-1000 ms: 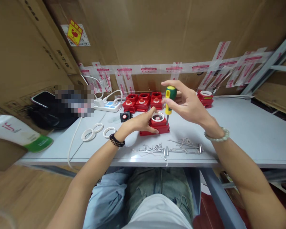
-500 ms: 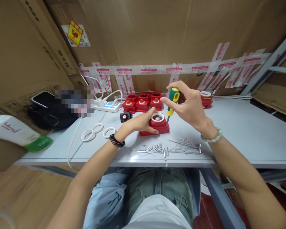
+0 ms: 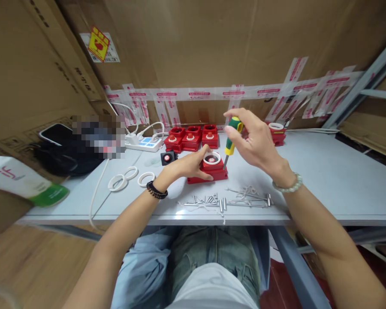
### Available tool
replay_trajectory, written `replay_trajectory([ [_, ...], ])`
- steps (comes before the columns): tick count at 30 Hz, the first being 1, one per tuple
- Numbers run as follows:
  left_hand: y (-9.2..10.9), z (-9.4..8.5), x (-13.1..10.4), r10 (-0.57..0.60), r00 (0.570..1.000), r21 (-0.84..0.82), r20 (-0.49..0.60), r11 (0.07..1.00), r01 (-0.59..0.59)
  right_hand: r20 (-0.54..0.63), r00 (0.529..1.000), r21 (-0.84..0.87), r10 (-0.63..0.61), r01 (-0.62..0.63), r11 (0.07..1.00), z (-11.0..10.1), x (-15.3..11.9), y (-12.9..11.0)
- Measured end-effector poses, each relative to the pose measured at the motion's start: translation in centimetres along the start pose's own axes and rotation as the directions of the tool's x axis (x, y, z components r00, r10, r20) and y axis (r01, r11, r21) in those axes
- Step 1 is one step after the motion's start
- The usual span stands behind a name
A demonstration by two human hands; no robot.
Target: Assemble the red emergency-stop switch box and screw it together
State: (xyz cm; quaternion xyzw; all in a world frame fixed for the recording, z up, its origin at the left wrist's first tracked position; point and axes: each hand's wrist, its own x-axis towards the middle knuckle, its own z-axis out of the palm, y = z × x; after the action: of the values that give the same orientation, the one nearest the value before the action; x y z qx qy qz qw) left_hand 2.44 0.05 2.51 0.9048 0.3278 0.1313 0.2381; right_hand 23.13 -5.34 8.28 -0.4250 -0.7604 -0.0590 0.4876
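**Fingers [image 3: 244,113] of your right hand [image 3: 259,139] wrap the screwdriver [image 3: 230,143], blade down at the red box [image 3: 217,172]**

You have the handle held between thumb and fingers, the index finger reaching over its butt end; how hard you press cannot be read from here. The shaft slopes down to the right end of the box, just beside the raised part, with the handle leaning to your right. Whether the tip sits in a screw head is too small to tell.

Your left hand [image 3: 193,165] grasps the box at its left side, thumb along the front, the others over the top and back. The box rests on the table [image 3: 302,180] in front of you, with a white ring [image 3: 219,160] on top.

By the look of it, you are turning a screw at one corner; driving in or backing out, the view does not settle. The next move seems to call for a straighter shaft, steady downward pressure and a left hand that stops the box twisting. Loose screws [image 3: 209,199] lie near the table's front edge, within easy reach should another corner need one.
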Motion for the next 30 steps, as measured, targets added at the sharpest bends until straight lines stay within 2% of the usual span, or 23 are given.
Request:
replay_trajectory([
  [2,0.0,0.0,0.0,0.006,1.0,-0.001,0.004,1.0,-0.006,0.12,0.992,0.159,-0.029,0.009,0.987,-0.2,0.1,0.3],
  [4,0.0,0.0,0.0,-0.002,1.0,0.004,0.005,1.0,0.002,0.16,0.986,0.237,-0.043,0.003,0.971,-0.2,0.1,0.5],
  [8,0.0,0.0,0.0,-0.009,1.0,0.013,0.001,1.0,0.009,-0.033,0.999,0.04,0.011,-0.009,0.999,0.5,-0.2,-0.1],
  [10,0.0,0.0,0.0,0.0,1.0,0.003,0.002,1.0,0.0,-0.067,0.998,-0.02,0.015,-0.016,1.0,0.5,-0.3,-0.5],
  [13,-0.1,0.1,0.1,0.002,1.0,-0.005,-0.001,1.0,-0.002,0.089,0.996,0.132,-0.023,0.011,0.991,-0.1,-0.3,-0.5],
  [15,-0.1,0.1,0.1,-0.001,1.0,-0.007,-0.002,1.0,0.001,0.205,0.977,0.261,-0.061,0.005,0.965,-0.3,-0.2,-0.3],
  [16,-0.1,0.1,0.1,-0.002,1.0,-0.007,-0.003,1.0,0.002,0.219,0.974,0.279,-0.065,0.002,0.96,-0.3,-0.1,-0.2],
  [17,-0.1,0.1,0.1,-0.004,1.0,-0.005,-0.005,1.0,0.004,0.194,0.98,0.257,-0.054,0.002,0.966,-0.2,-0.2,-0.1],
  [20,-0.1,0.1,0.1,-0.014,1.0,0.02,-0.008,1.0,0.014,0.006,1.0,0.072,0.012,-0.013,0.997,0.6,-0.3,-0.1],
  [22,-0.2,0.1,0.1,-0.017,1.0,0.027,-0.004,0.999,0.017,-0.052,0.998,-0.017,0.04,-0.041,0.999,0.8,-0.3,0.0],
  [24,-0.2,0.1,0.1,-0.005,1.0,0.015,-0.004,1.0,0.005,0.014,0.999,0.002,0.037,-0.037,0.999,0.5,-0.2,0.2],
  [28,-0.1,0.1,0.1,0.005,1.0,-0.014,0.001,1.0,-0.005,0.264,0.963,0.244,-0.048,-0.019,0.97,-0.9,0.2,0.9],
  [30,-0.2,0.1,0.1,0.003,1.0,-0.019,-0.002,1.0,-0.003,0.275,0.96,0.26,-0.052,-0.022,0.965,-1.0,0.2,1.0],
])
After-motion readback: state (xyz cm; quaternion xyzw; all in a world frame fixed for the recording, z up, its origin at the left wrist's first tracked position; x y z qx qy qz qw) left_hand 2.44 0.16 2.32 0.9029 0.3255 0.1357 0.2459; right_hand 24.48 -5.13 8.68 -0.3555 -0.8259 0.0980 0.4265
